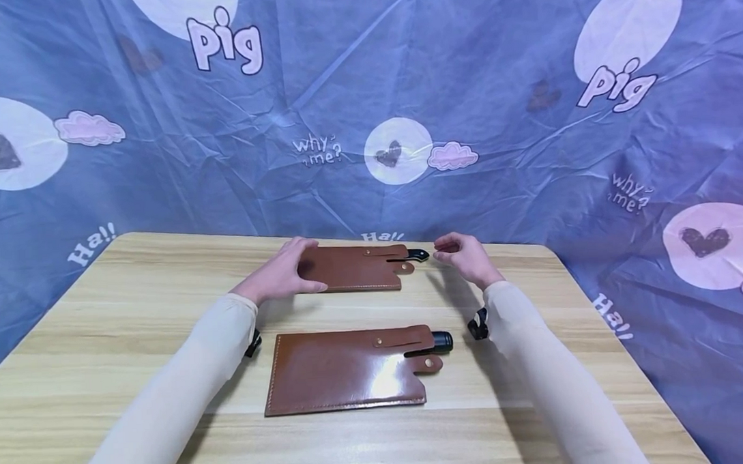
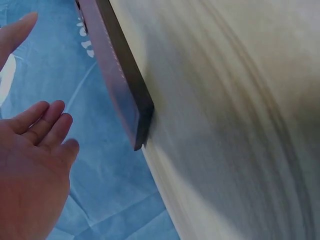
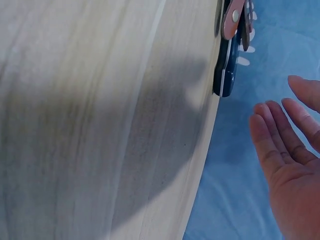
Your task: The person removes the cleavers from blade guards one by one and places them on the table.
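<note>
At the back of the table lies a brown leather knife sheath (image 1: 354, 268) with a black knife handle (image 1: 418, 255) sticking out of its right end. My left hand (image 1: 285, 270) hovers by the sheath's left end, thumb and fingers spread. In the left wrist view a gap shows between those fingers and the sheath's corner (image 2: 142, 115). Just right of the handle is my right hand (image 1: 467, 257), its fingers loosely bent and holding nothing. The right wrist view shows it apart from the handle (image 3: 226, 70). The blade is hidden inside the leather.
A second brown sheath (image 1: 345, 369) lies nearer on the wooden table (image 1: 165, 294), a rounded black handle (image 1: 443, 341) protruding rightward. Both sheaths have snap straps at the right. Behind the table's far edge hangs a blue printed cloth (image 1: 317, 77).
</note>
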Demonstrator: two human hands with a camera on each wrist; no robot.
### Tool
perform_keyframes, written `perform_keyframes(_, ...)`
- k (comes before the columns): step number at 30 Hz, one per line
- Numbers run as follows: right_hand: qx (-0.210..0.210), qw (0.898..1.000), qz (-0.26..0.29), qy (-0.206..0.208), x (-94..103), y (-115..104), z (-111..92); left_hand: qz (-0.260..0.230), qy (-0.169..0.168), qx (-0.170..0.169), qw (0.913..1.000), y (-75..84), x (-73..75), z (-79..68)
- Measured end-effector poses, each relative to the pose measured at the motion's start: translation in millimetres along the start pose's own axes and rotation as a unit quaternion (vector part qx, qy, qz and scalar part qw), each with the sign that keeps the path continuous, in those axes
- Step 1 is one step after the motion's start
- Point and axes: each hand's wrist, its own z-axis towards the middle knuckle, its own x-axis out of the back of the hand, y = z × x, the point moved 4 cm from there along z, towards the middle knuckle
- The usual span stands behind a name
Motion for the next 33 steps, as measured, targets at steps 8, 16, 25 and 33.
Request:
perform_keyframes(8, -0.018, 1.000, 0.010, -0.009, -5.6, 6, 10, -0.003, -0.009, -0.003, 0.9999, -8.8, -4.7, 12.3)
perform_keyframes(16, -0.019, 1.000, -0.004, -0.024, -11.7, 2, 18, 0.006, -0.038, 0.006, 0.9992, -13.1, -10.5, 20.7)
perform_keyframes(25, -0.038, 0.998, -0.020, -0.041, -21.8, 8, 26, 0.004, -0.059, 0.030, 0.9978, -24.5, -13.8, 27.9)
perform_keyframes(33, -0.056, 0.997, -0.038, -0.047, -24.9, 14, 28, 0.015, -0.088, 0.047, 0.9949, -26.3, -18.3, 35.0)
